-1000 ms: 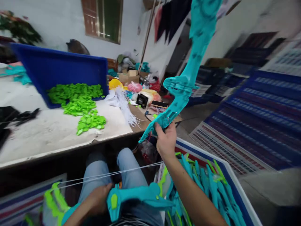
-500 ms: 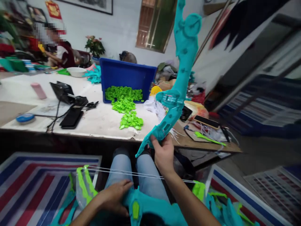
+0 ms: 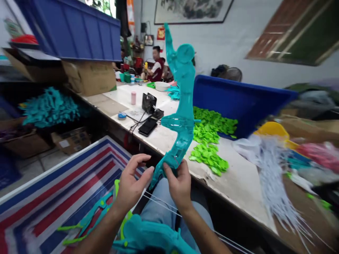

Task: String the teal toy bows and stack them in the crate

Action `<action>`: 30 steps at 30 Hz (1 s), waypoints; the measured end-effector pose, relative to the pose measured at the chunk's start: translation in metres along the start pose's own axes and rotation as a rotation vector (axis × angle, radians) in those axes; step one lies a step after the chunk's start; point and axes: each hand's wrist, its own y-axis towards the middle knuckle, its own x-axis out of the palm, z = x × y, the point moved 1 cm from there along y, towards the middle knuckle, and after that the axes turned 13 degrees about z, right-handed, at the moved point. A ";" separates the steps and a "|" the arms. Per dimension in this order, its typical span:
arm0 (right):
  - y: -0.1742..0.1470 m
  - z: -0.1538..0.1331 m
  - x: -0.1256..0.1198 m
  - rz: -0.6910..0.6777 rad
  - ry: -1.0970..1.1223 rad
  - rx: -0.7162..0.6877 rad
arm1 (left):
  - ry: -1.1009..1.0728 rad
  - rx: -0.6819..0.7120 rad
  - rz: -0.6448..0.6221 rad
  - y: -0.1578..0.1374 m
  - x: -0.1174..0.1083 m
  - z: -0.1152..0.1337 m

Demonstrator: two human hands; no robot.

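My right hand (image 3: 180,183) grips a teal plastic toy bow (image 3: 186,95) by its lower limb, thumb on the near face. The bow stands upright before me, without any string that I can see. My left hand (image 3: 135,180) is just left of the bow's lower tip, thumb and fingers apart around nothing. Across my lap lies a second teal toy bow (image 3: 148,229) with green parts. White string (image 3: 164,204) stretches over my legs, under my wrists.
A table (image 3: 169,139) bears loose green plastic pieces (image 3: 209,158), a tilted blue bin (image 3: 254,102), a bundle of white cords (image 3: 277,180) and a black phone (image 3: 148,126). Left of me is a striped-lined container (image 3: 53,197) with teal and green bows. A person (image 3: 156,68) sits far back.
My view has swung left. My left hand has risen from the bow on my lap to beside the upright bow's lower end. My right hand keeps its hold.
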 end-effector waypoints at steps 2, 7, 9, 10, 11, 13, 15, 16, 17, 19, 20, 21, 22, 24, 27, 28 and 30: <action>-0.002 0.006 0.008 -0.058 -0.004 -0.012 | -0.037 -0.052 -0.015 0.005 0.006 0.002; -0.008 0.018 0.019 -0.191 -0.010 -0.063 | -0.147 -0.200 -0.227 0.018 0.020 0.001; -0.008 0.020 0.021 -0.235 -0.007 -0.085 | -0.151 -0.216 -0.192 0.019 0.023 -0.001; -0.007 0.020 0.021 -0.261 -0.003 -0.094 | -0.154 -0.219 -0.154 0.019 0.024 -0.001; -0.006 0.020 0.020 -0.293 -0.001 -0.102 | -0.158 -0.223 -0.111 0.017 0.025 -0.002; -0.002 0.020 0.017 -0.365 -0.003 -0.118 | -0.176 -0.242 -0.036 0.014 0.027 -0.002; 0.003 0.019 0.013 -0.418 -0.005 -0.141 | -0.216 -0.268 -0.003 0.011 0.029 -0.002; 0.005 0.020 0.010 -0.439 -0.005 -0.151 | -0.245 -0.286 -0.007 0.010 0.029 -0.003; 0.007 0.020 0.008 -0.459 -0.003 -0.159 | -0.276 -0.305 -0.020 0.010 0.030 -0.003; 0.008 0.023 0.005 -0.500 0.007 -0.167 | -0.330 -0.352 -0.056 0.011 0.030 -0.005; 0.007 0.025 0.004 -0.528 0.015 -0.168 | -0.354 -0.381 -0.070 0.013 0.029 -0.007; 0.005 0.027 0.004 -0.558 0.027 -0.166 | -0.375 -0.409 -0.078 0.014 0.028 -0.008; 0.003 0.029 0.004 -0.590 0.040 -0.157 | -0.397 -0.430 -0.075 0.015 0.027 -0.010; -0.003 0.034 0.006 -0.651 0.060 -0.132 | -0.434 -0.443 -0.042 0.018 0.025 -0.013; -0.008 0.041 0.010 -0.671 0.043 -0.168 | -0.436 -0.398 0.058 0.019 0.020 -0.016; -0.008 0.043 0.011 -0.651 0.027 -0.210 | -0.419 -0.385 0.095 0.019 0.017 -0.017; -0.007 0.046 0.013 -0.609 -0.013 -0.306 | -0.360 -0.375 0.167 0.019 0.011 -0.020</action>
